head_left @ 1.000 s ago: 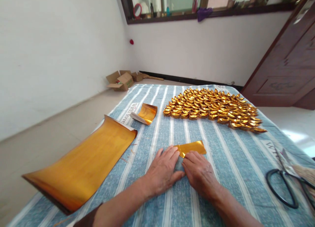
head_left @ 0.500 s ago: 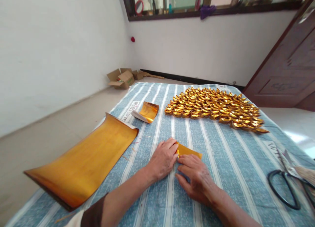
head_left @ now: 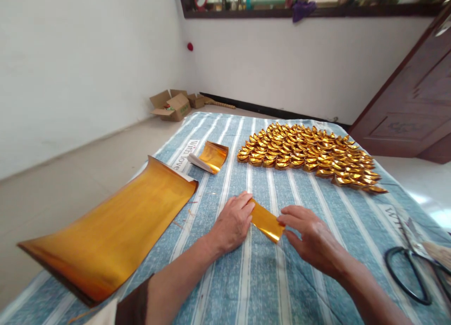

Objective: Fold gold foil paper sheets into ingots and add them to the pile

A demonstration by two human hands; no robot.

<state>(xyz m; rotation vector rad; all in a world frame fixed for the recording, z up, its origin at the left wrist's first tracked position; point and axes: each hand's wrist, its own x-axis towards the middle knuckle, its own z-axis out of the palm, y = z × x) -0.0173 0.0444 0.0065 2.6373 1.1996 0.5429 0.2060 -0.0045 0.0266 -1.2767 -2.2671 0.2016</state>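
Bright, soft daylight glares on the floor (head_left: 410, 177) at right; edges look stretched.

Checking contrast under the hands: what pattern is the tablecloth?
The tablecloth has blue and white stripes, plus some printed lettering; best seen in the head view.

A single camera, worn on the person's head, looks forward and down from above and behind the left hand (head_left: 234, 221) and the right hand (head_left: 306, 233), both forearms entering from the bottom edge. It is near enough to put the hands just below mid-picture, yet wide enough to take in the bench (head_left: 225, 287) around them, the floor (head_left: 88, 165) left of the left hand, the door (head_left: 405, 109) right of the right hand, and the far wall (head_left: 275, 66) well beyond both
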